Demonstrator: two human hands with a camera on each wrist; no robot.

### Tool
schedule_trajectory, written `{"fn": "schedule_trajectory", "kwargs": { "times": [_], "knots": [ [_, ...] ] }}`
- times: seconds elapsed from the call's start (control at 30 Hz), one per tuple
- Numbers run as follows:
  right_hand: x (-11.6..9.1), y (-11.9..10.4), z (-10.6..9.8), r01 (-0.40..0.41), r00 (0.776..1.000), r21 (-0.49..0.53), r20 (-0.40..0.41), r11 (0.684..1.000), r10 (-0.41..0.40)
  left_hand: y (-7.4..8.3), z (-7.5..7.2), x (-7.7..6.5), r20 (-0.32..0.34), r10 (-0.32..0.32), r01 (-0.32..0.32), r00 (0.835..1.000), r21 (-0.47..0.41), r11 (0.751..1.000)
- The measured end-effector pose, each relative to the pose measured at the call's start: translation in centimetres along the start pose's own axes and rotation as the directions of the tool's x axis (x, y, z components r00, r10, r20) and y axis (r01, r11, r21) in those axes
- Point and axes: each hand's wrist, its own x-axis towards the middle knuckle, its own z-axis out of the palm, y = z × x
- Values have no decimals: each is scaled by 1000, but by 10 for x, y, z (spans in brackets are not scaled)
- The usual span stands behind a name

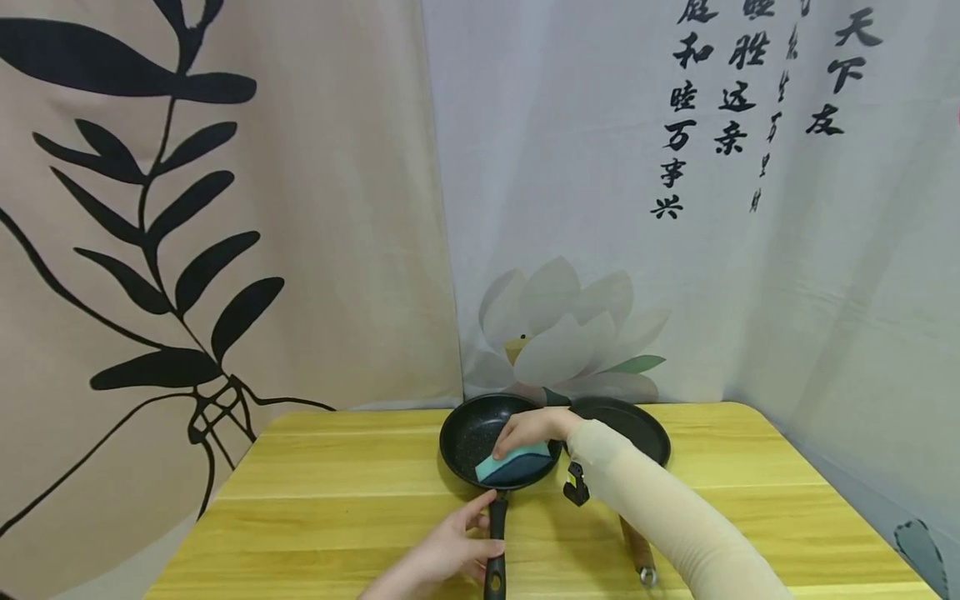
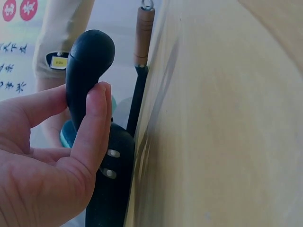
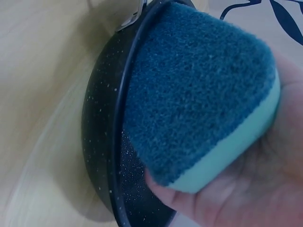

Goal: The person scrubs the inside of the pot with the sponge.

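A black speckled frying pan (image 1: pixel 467 433) stands on the wooden table, its handle (image 1: pixel 497 533) pointing toward me. My left hand (image 1: pixel 459 537) grips that handle between thumb and fingers, and the left wrist view shows the fingers around the black handle (image 2: pixel 80 80). Over the pan's bowl, my right hand (image 1: pixel 528 429) holds a two-layer sponge (image 1: pixel 517 463), light teal on one side with a dark blue scouring layer. In the right wrist view the scouring side of the sponge (image 3: pixel 199 94) faces the camera, beside the pan's rim (image 3: pixel 118 109).
Right of the pan lies a flat black pan (image 1: pixel 630 425) with a wooden handle (image 1: pixel 637 550), partly behind my right sleeve (image 1: pixel 667 508). The table (image 1: pixel 337 483) ends at a printed curtain (image 1: pixel 360 208). A small black device (image 1: pixel 576 485) sits at my right wrist.
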Motion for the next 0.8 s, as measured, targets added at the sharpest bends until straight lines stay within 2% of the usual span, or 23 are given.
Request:
{"fn": "schedule_trajectory", "kwargs": {
  "times": [0.43,0.8],
  "knots": [
    [4,-11,7,28,999,17,-34,999,-27,2,1,-1,4,5,-5,1000,4,1000],
    [13,-20,11,57,993,-35,-102,998,-61,2,2,-1,10,6,-6,1000,1,1000]
  ]
}}
